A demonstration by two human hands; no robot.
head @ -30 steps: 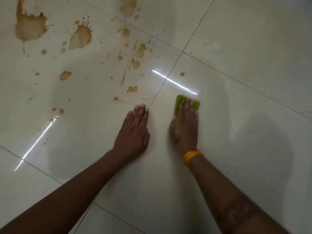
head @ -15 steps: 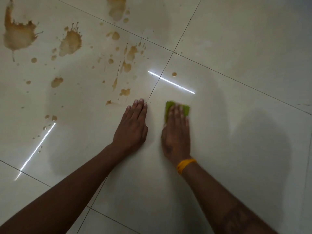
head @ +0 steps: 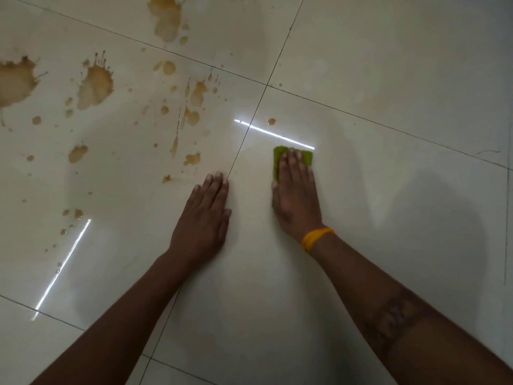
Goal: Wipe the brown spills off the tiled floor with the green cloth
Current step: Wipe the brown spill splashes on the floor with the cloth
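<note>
My right hand [head: 295,195] lies flat with straight fingers on the green cloth [head: 277,159], pressing it to the cream tiled floor [head: 388,79]; most of the cloth is hidden under the hand. My left hand [head: 205,218] rests flat on the floor beside it, palm down, fingers straight, just left of a grout line. Brown spills [head: 94,84] spread over the tile to the upper left, with a big patch [head: 166,18] at the top and another [head: 14,79] at the left edge. One small brown drop [head: 271,121] sits just beyond the cloth.
Small brown splashes [head: 191,159] lie close to my left fingertips. Bright light streaks [head: 274,134] reflect on the glossy tiles. A yellow band [head: 316,237] circles my right wrist. The tiles to the right show no stains.
My right hand slid the cloth back toward me and then forward again, toward the small drop. My left hand stayed planted. The view shifted slightly.
</note>
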